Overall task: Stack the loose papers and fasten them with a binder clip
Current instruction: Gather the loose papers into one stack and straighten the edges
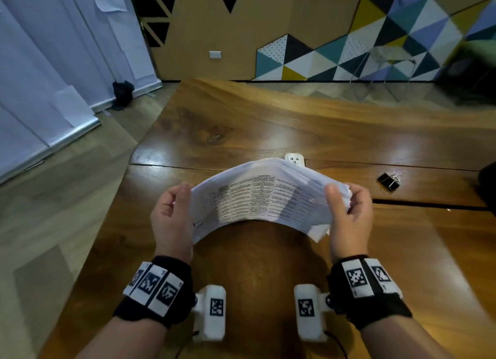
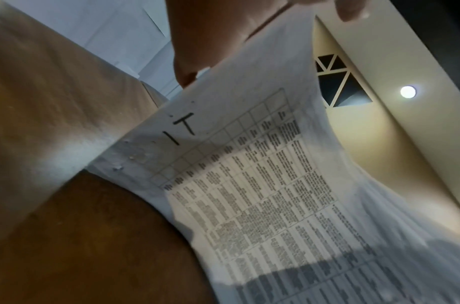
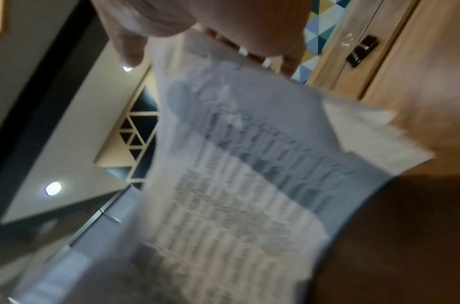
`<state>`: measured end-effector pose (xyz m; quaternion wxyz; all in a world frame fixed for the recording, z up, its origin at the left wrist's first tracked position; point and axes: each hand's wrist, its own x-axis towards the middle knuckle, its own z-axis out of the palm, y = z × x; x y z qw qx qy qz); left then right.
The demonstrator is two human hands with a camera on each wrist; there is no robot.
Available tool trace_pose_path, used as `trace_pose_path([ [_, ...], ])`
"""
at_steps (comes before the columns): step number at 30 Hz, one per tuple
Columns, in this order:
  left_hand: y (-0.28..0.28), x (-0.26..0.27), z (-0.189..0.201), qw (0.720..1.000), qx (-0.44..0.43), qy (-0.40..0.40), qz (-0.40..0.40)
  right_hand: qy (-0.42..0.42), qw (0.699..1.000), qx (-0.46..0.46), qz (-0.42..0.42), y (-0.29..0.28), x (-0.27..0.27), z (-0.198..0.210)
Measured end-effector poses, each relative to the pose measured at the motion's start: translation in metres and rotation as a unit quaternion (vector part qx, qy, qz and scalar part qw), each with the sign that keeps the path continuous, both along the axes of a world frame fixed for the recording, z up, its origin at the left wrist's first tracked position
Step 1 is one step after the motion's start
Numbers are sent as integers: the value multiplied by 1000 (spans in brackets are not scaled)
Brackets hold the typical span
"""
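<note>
A stack of white printed papers (image 1: 263,197) arches upward above the wooden table (image 1: 241,122), held at both short ends. My left hand (image 1: 174,211) grips its left edge, thumb on top. My right hand (image 1: 349,208) grips the right edge, where the sheets fan out unevenly. The left wrist view shows the papers (image 2: 262,195) from below with a printed table and the letters "IT"; the thumb and fingers (image 2: 197,51) pinch the edge. The right wrist view is blurred; the papers (image 3: 236,185) hang from the fingers (image 3: 249,30). A black binder clip (image 1: 389,181) (image 3: 362,50) lies on the table, right of the papers.
A white power socket (image 1: 294,159) is set into the table just behind the papers. A dark object (image 1: 487,187) sits at the table's right edge. The floor (image 1: 53,197) drops away at the left. A wall with coloured triangles (image 1: 349,50) stands behind.
</note>
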<state>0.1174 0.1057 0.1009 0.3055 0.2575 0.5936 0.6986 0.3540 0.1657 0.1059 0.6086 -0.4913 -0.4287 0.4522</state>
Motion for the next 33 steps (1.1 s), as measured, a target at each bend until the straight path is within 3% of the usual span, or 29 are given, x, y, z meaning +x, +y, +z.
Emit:
trace_pose_path([
  [5,12,0,0,999,-7,-14,52,24,993,-71,-91,22,-16,16],
  [13,17,-5,-3,998,-25,-13,57,10,990,-72,-121,29,-17,12],
  [17,18,-9,-1,998,-24,-8,53,-49,996,4,-75,21,-7,13],
  [20,14,-9,1,1000,-14,15,10,-97,994,51,-2,14,2,12],
  [22,10,-10,0,999,-10,37,-23,-129,990,55,0,14,6,8],
  [33,11,-14,-7,998,-18,45,-48,-74,994,75,-32,18,21,-6],
])
